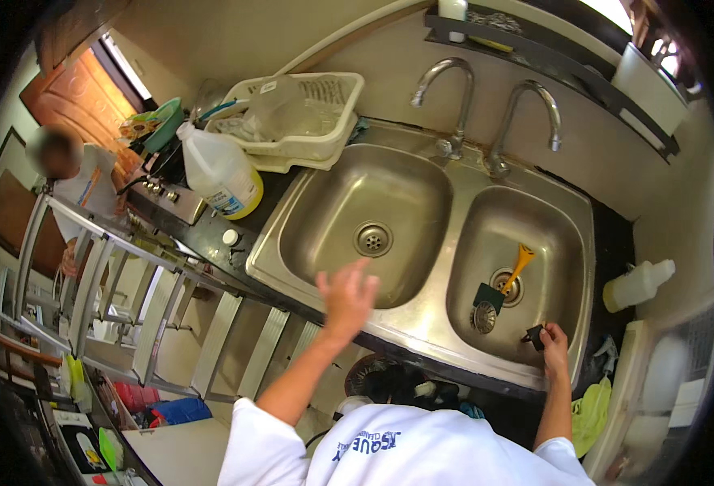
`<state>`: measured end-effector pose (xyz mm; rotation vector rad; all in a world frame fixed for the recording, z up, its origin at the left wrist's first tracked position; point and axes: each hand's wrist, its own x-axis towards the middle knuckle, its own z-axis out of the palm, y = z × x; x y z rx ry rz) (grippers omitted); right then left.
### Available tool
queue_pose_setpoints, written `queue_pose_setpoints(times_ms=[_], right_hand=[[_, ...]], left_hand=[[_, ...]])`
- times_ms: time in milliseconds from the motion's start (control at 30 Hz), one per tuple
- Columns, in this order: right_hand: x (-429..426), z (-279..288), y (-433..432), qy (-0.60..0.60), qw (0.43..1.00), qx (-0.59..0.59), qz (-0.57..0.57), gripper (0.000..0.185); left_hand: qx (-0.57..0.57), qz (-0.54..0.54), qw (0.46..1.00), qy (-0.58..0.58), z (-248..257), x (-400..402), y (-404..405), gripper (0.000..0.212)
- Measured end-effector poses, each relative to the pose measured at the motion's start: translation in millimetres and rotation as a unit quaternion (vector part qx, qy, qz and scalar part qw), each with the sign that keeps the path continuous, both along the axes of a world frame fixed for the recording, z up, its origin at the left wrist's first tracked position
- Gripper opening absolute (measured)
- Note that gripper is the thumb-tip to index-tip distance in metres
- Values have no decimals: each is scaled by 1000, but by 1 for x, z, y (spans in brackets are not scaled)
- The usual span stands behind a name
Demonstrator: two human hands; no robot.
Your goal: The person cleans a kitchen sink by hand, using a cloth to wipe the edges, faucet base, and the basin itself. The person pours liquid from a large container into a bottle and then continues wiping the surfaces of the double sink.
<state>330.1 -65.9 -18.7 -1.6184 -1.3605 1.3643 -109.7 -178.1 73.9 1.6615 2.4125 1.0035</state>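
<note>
My left hand (348,299) is held with its fingers apart over the front edge of the left steel sink basin (320,212), holding nothing. At the front right of the right basin (484,225), my right hand (555,347) grips a small black object (535,336). Near that basin's drain lie a yellow-handled brush or scraper (520,264), a dark green scouring pad (486,296) and a round metal strainer (484,318). Two chrome gooseneck faucets (467,91) (556,118) rise behind the basins.
A jug of yellow liquid (220,173), its white cap (230,237) and a cream dish rack (348,121) stand left of the sink. A plastic bottle (636,285) is at right. An aluminium ladder (150,316) lies across the left side, near another person (90,182).
</note>
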Motion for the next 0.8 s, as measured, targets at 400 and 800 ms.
queue_pose_setpoints(times_ms=[400, 800], right_hand=[[-22, 19, -5, 440, 839, 15, -321, 18], [-42, 29, -174, 551, 665, 98, -496, 15]], left_hand=[[135, 59, 981, -128, -12, -113, 3, 31], [47, -370, 924, -90, 12, 13, 136, 35]])
